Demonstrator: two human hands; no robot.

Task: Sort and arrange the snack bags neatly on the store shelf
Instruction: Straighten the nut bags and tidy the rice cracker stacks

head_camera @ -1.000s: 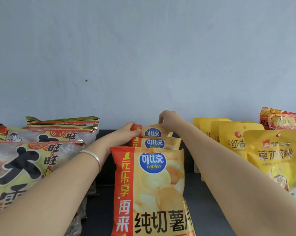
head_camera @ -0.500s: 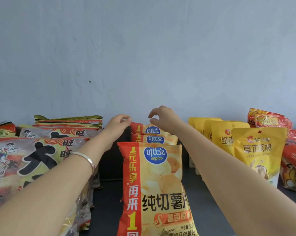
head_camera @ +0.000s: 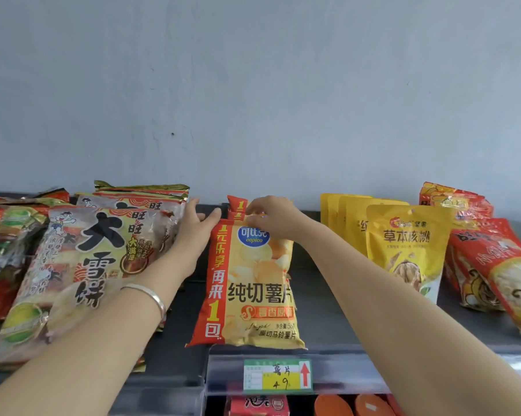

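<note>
A row of orange-and-yellow potato chip bags stands in the middle of the dark shelf (head_camera: 328,298). The front chip bag (head_camera: 259,289) leans back upright at the shelf's front edge, and two more chip bags (head_camera: 236,205) peek out behind it. My right hand (head_camera: 272,219) curls over the front bag's top edge, partly covering its blue logo. My left hand (head_camera: 196,229), fingers spread, rests against the bag's top left corner, thumb touching it. A silver bracelet (head_camera: 152,297) sits on my left wrist.
Large rice cracker bags (head_camera: 82,265) lean stacked at the left, touching my left forearm. Yellow walnut pouches (head_camera: 406,244) stand in a row at the right, red snack bags (head_camera: 493,262) beyond them. A price tag (head_camera: 278,375) sits on the shelf rail. A grey wall is behind.
Both hands came forward from the rear chip bags to the top of the front bag. The view dropped, showing the shelf's front rail and price tag.
</note>
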